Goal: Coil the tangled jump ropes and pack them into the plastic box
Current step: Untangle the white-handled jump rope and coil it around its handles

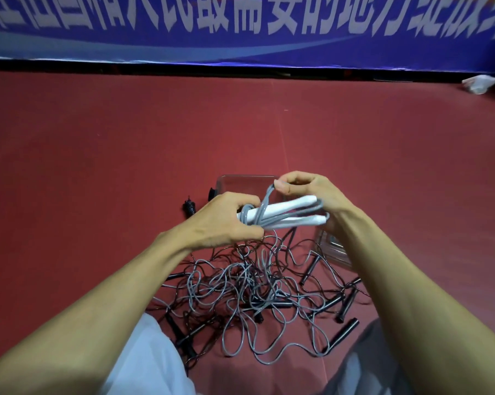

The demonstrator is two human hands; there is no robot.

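I hold a jump rope with two white handles point(283, 212) and a grey cord above the floor. My left hand point(223, 220) grips the left end of the handles, where the cord is wrapped around them. My right hand point(309, 192) pinches a loop of the grey cord point(266, 195) between thumb and fingers near the handles' right end. Behind my hands stands the clear plastic box point(240, 181), partly hidden. Below lies a tangled pile of grey and dark ropes point(252, 286) with several black handles.
The floor is red point(126, 143). A blue banner point(240, 29) runs along the far wall. A black coiled item point(189, 208) lies left of the box. Clear plastic, maybe a lid point(333, 246), lies at the right. My knees frame the pile at the bottom.
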